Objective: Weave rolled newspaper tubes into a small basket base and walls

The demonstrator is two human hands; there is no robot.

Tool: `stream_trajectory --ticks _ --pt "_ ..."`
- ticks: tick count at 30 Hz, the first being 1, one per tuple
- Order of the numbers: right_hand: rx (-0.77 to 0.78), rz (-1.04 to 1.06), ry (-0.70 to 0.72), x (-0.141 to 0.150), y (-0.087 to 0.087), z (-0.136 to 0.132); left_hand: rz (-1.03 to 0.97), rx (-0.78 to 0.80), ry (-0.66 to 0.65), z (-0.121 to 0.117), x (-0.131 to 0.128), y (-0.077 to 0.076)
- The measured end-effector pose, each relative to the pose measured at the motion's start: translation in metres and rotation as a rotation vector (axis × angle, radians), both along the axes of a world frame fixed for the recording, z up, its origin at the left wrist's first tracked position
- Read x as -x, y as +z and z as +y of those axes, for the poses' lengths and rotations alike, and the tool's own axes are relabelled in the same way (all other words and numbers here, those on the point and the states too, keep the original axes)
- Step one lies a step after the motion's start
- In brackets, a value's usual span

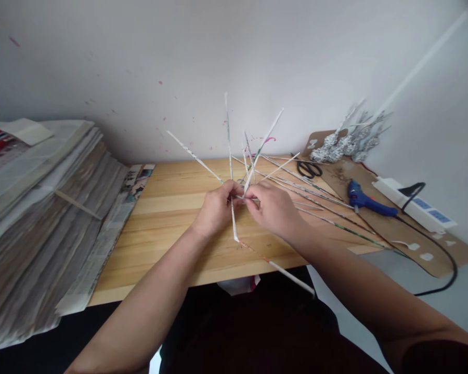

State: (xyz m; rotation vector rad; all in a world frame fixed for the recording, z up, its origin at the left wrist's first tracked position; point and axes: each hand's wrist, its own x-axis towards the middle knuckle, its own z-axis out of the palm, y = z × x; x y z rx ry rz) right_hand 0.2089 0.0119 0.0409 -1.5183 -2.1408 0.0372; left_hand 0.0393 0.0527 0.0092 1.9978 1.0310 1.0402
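Note:
My left hand [216, 208] and my right hand [273, 208] meet above a wooden board [171, 228], both pinched closed on a cluster of thin rolled paper sticks [237, 171]. The sticks cross at my fingertips and fan upward and outward toward the wall. One long stick [273, 264] bends down from my fingers and runs toward the board's near edge. More loose paper sticks [315, 197] lie flat on the board to the right of my right hand.
A tall stack of newspapers [42, 218] fills the left side. At the right lie black scissors [308, 169], a blue glue gun [368, 201] on a brown cardboard sheet [444, 254], a white power strip [413, 205] with a black cable, and silvery foil figures [347, 143] by the wall.

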Motion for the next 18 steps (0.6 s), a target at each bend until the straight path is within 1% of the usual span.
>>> stream_trajectory --ticks 4,7,12,18 --pt "-0.045 -0.088 -0.018 0.005 -0.001 -0.001 0.015 0.012 0.005 0.000 -0.001 0.000" --pt "-0.032 -0.117 -0.023 0.008 -0.005 -0.001 0.015 0.019 0.031 0.001 -0.001 -0.001" --pt "-0.006 -0.129 -0.038 0.012 -0.007 0.000 0.007 0.023 0.049 0.001 -0.001 -0.002" --pt "-0.028 -0.126 -0.051 0.012 -0.012 0.002 0.014 0.025 0.012 -0.001 -0.002 -0.001"
